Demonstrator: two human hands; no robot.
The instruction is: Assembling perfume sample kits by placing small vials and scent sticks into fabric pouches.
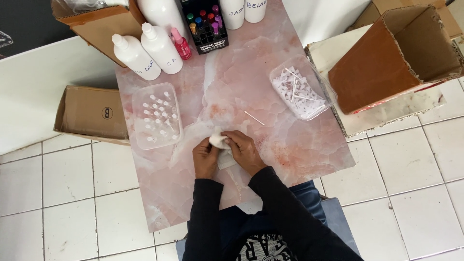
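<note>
Both my hands meet at the near middle of a pink marbled table top [290, 145]. My left hand [205, 157] and my right hand [244, 151] together pinch a small crumpled white wad [218, 140], tissue or cloth by its look. A flat white piece [226, 160] lies under my hands. A thin white stick [254, 118] rests on the table just beyond my right hand. Dark long sleeves cover both arms.
A clear tub of small white-capped vials [156, 116] sits left, a clear tub of white sticks [302, 88] right. White squeeze bottles [147, 50], a pink bottle [181, 44] and a black rack of coloured vials [205, 24] stand at the back. Cardboard boxes [396, 53] flank the table.
</note>
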